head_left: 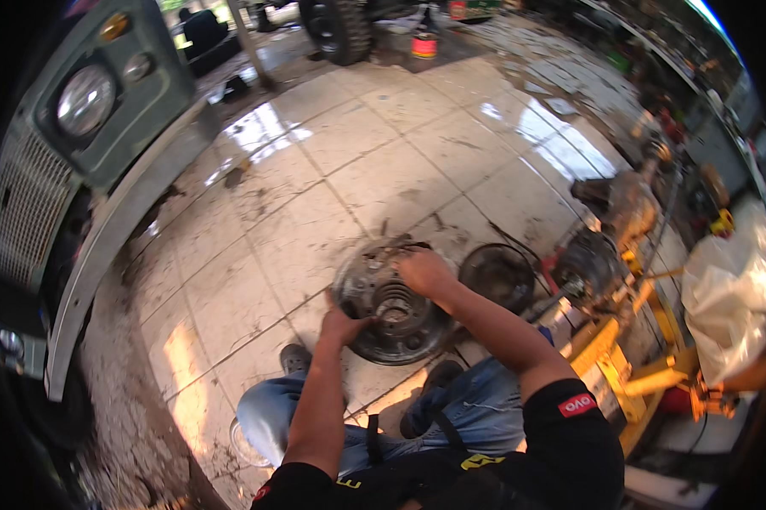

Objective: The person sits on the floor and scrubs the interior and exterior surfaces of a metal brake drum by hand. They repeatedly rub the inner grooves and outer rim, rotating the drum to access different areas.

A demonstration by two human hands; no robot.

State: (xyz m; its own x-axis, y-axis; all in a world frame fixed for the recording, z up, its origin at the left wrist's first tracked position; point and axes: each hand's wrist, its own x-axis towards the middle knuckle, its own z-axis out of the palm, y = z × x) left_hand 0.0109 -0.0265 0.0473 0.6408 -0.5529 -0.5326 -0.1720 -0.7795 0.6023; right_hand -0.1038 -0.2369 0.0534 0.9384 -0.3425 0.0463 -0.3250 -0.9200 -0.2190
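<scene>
A round, greasy metal wheel part that looks like a brake assembly (374, 336) lies on the tiles between my feet, with a ringed hub at its centre. On its left rim my left hand (343, 323) is closed, the thumb reaching inward over the face. My right hand (423, 272) is closed at the upper right part of the same piece; whatever its fingers hold is hidden and slightly blurred. Beside it on the right sits a second dark, round, dish-shaped metal part (497, 279), touched by neither hand.
A grey-green vehicle front (102, 93) with its metal bumper (115, 229) stands on the left. To the right are an axle assembly (629, 208), a yellow stand (604, 344) and a plastic sheet (727, 289). A red-and-black container (423, 44) and a tyre (335, 30) are at the back.
</scene>
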